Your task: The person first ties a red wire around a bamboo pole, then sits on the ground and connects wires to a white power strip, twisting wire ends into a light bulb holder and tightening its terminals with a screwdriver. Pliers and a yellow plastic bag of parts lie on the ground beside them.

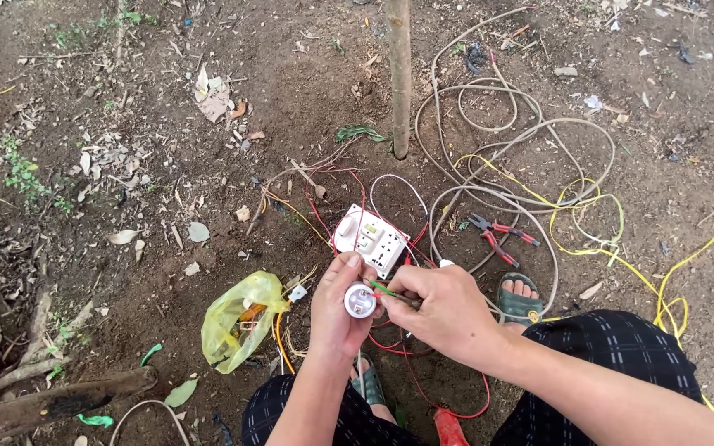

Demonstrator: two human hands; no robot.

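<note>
Two hands show in my single head view, both low in the middle of the picture over bare brown soil. I see my left hand [336, 310] wrapped around one small round white fitting [360, 301], thumb and fingers clasped on its body so its open face turns up toward the camera. My right hand [444, 310] is pinched on one thin tool with a green shaft [386, 289], whose tip meets the rim of the fitting; whether it is a screwdriver or a tester I cannot tell. Just beyond the hands lies one white switch-and-socket plate [369, 239], flat on the ground, with several red wires [324, 216] running out from under it. One pair of red-handled pliers [499, 235] rests to the right of the plate, apart from it. One crumpled yellow plastic bag [241, 320] sits on the soil just left of my left wrist. I count one long pale cable [502, 132] thrown in several loose loops across the upper right, and one yellow wire [613, 248] tangled through and below those loops. One thin upright trunk [399, 78] stands behind the plate. Two green sandals show, one [519, 301] beside my right hand and the other partly hidden under my left forearm.
</note>
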